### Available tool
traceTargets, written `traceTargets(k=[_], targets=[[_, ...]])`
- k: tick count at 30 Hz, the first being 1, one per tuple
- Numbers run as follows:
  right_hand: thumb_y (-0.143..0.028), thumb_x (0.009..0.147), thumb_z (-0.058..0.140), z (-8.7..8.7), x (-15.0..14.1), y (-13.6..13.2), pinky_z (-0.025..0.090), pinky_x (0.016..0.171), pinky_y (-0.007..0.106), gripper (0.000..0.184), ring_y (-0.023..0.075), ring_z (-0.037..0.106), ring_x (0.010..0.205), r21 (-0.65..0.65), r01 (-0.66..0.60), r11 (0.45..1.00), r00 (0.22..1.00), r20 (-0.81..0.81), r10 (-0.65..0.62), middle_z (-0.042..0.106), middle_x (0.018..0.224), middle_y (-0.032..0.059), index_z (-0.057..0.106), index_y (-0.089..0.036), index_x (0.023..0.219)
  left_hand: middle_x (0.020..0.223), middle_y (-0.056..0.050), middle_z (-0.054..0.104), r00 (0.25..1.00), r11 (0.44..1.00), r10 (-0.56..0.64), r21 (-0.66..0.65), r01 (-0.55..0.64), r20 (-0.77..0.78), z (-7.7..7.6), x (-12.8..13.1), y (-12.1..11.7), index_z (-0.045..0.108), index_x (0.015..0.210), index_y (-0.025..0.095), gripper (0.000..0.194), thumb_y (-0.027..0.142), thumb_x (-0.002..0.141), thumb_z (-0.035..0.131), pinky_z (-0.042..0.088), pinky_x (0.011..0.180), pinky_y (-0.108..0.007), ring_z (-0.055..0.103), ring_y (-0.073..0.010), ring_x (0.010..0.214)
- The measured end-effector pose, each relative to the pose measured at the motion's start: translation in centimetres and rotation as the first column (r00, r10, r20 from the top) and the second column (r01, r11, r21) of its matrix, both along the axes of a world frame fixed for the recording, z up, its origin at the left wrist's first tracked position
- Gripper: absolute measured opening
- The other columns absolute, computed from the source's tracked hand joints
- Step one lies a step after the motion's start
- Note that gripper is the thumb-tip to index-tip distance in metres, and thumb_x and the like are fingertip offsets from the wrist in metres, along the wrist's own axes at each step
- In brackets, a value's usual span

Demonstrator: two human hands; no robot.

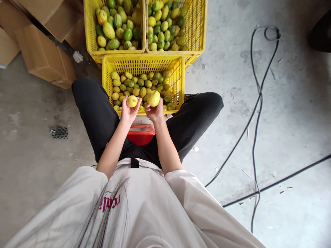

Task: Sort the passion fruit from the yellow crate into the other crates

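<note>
My left hand point(128, 112) has its fingers curled round a yellow lemon point(132, 101). A second, larger-looking lemon point(153, 98) sits in my right hand point(156, 111), its fingers closed beneath and beside it. Both hands are over the near side of a yellow plastic crate point(143, 59), between my knees. Inside that crate lie many yellow and greenish lemons point(140, 82), partly covered by my hands.
Behind stand two more yellow crates point(204, 27) with green and yellow lemons point(117, 21). Cardboard boxes point(42, 51) are at the upper left. A red plastic seat point(141, 137) shows between my legs. Black cables point(260, 93) trail over the concrete floor at right.
</note>
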State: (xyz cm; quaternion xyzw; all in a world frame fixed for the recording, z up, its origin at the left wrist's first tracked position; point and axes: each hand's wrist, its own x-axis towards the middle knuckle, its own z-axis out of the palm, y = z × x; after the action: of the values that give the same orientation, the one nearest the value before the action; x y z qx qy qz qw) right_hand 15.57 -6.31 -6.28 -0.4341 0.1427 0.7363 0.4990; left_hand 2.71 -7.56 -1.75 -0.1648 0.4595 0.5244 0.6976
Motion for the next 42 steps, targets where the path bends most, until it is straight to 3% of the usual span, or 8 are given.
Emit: traceTargets(k=[3,6,14,21,26,31,36,42], targets=[[-0.055,0.112,0.05,-0.4,-0.4,0.0,0.039,0.035,0.013,0.04,0.0095,0.057,0.05,0.051,0.0,0.999,0.999,0.048,-0.003,0.067,0.067,-0.0021,0.065,-0.022,0.094,0.108,-0.007,0.081,0.998,0.998,-0.005,-0.059,0.001,-0.061,-1.2,0.1,0.1,0.074,0.115,0.019,0.025,0.039,0.112,0.061,0.069,0.08,-0.018,0.081,-0.0215,0.119],[-0.049,0.111,0.057,-0.4,-0.5,0.1,0.057,0.051,0.018,0.028,0.0126,0.07,0.07,0.145,0.003,0.989,0.999,0.052,-0.01,0.075,0.081,-0.0022,0.068,-0.025,0.103,0.131,-0.007,0.08,0.997,0.998,0.035,-0.045,-0.038,-0.07,-1.7,0.3,0.1,0.074,0.13,0.024,0.025,0.037,0.111,0.063,0.069,0.084,-0.019,0.079,-0.0214,0.127],[-0.044,0.101,0.068,-0.2,-0.5,-0.1,0.07,0.096,0.04,0.018,0.0205,0.075,0.114,0.277,0.024,0.96,0.995,0.088,-0.051,0.078,0.092,-0.0038,0.067,-0.028,0.107,0.136,-0.008,0.077,0.998,0.996,0.044,0.076,-0.046,0.033,0.3,0.3,0.2,0.061,0.155,0.023,0.042,0.037,0.118,0.046,0.069,0.086,-0.018,0.073,-0.02,0.138],[-0.047,0.1,0.062,1.3,0.7,-0.4,0.068,0.069,0.019,0.023,0.0123,0.078,0.084,0.327,0.128,0.936,0.992,-0.048,-0.119,0.081,0.102,0.0001,0.07,-0.027,0.106,0.127,-0.006,0.08,0.998,0.989,0.053,0.143,-0.049,-0.023,0.2,-0.6,-0.1,0.065,0.153,0.033,0.051,0.052,0.119,0.031,0.066,0.079,-0.016,0.075,-0.0173,0.131],[-0.046,0.098,0.063,2.4,0.9,-0.7,0.069,0.074,0.023,0.019,0.0117,0.072,0.075,0.324,0.158,0.933,0.985,-0.12,-0.125,0.077,0.094,-0.0025,0.069,-0.029,0.104,0.128,-0.006,0.079,0.999,0.99,0.045,0.136,-0.047,0.02,0.9,-0.6,0.0,0.066,0.147,0.029,0.049,0.051,0.12,0.032,0.059,0.069,-0.009,0.078,-0.0099,0.109],[-0.056,0.1,0.06,3.2,0.5,-0.6,0.054,0.047,0.017,0.028,0.0126,0.063,0.064,0.289,0.024,0.957,0.998,-0.06,-0.007,0.071,0.084,-0.0024,0.065,-0.029,0.099,0.104,-0.005,0.077,0.998,0.996,-0.061,0.07,0.059,0.027,0.8,0.3,-0.2,0.072,0.131,0.022,0.036,0.041,0.118,0.044,0.062,0.074,-0.018,0.077,-0.0116,0.087],[-0.057,0.101,0.049,2.9,0.1,-0.6,0.048,0.047,0.018,0.033,0.0132,0.063,0.064,0.273,-0.059,0.96,0.998,0.051,0.047,0.069,0.079,-0.0031,0.064,-0.028,0.096,0.086,-0.003,0.071,0.976,0.973,-0.217,0.075,0.217,-0.02,-0.4,0.7,-0.5,0.072,0.097,0.016,0.029,0.029,0.113,0.052,0.053,0.063,-0.015,0.069,-0.0093,0.07],[-0.054,0.099,0.048,3.0,0.1,-0.7,0.064,0.062,0.03,0.033,0.0203,0.075,0.082,0.316,0.002,0.949,1.0,-0.02,0.005,0.075,0.085,0.0008,0.066,-0.027,0.1,0.096,-0.007,0.076,0.988,0.978,-0.156,0.137,0.155,-0.006,-0.1,0.3,-0.5,0.073,0.101,0.019,0.032,0.035,0.112,0.048,0.063,0.078,-0.023,0.078,-0.0192,0.101]])
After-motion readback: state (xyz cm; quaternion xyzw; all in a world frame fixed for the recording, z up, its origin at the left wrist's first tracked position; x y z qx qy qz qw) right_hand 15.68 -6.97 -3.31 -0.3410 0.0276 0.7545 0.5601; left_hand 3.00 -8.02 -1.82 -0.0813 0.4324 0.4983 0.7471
